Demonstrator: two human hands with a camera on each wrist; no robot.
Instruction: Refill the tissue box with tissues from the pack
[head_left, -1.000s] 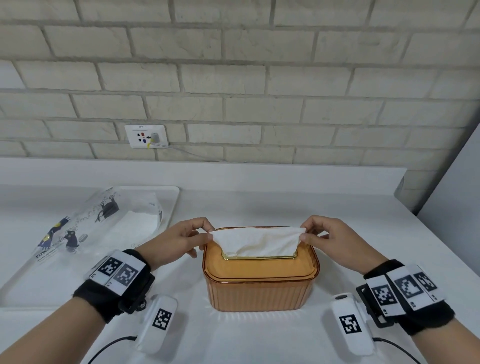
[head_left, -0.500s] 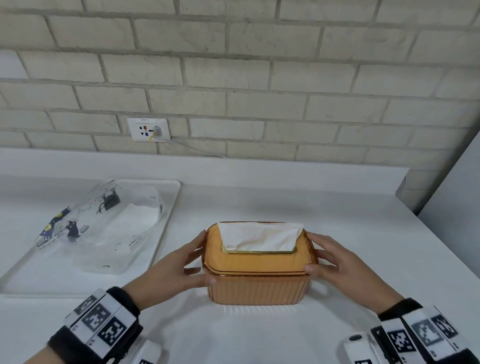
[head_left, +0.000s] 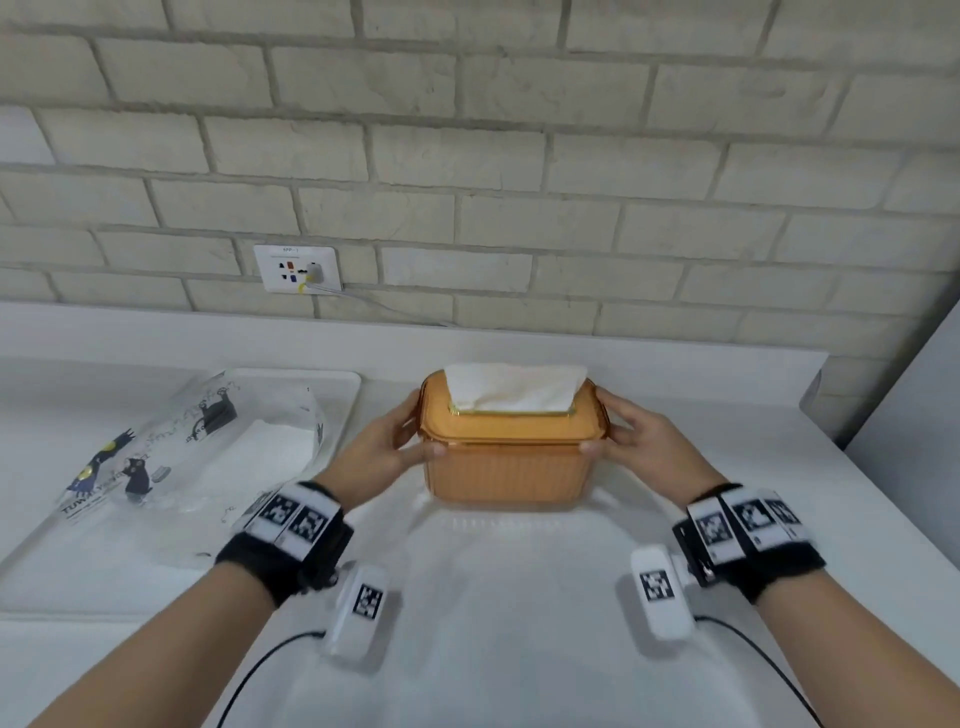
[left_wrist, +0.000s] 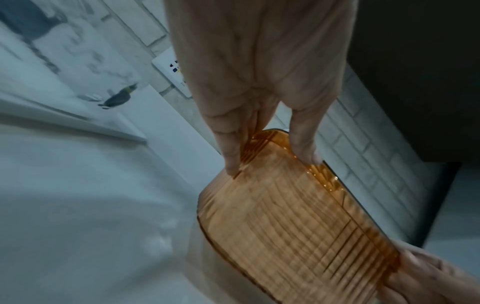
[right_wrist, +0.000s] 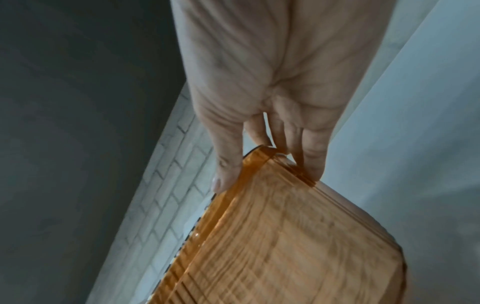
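Left hand, right hand: fingers clamped on ends of orange tissue box, mid surface. Tissue pokes from slot; refill looks done. Next, likely: set box down, release. Pack far left on tray.

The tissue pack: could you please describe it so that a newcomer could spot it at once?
On the white counter under the brick wall, look left of the orange tissue box to the shallow white tray. The tissue pack lies in it: a crinkled clear wrapper with dark cartoon prints, the only see-through thing there.
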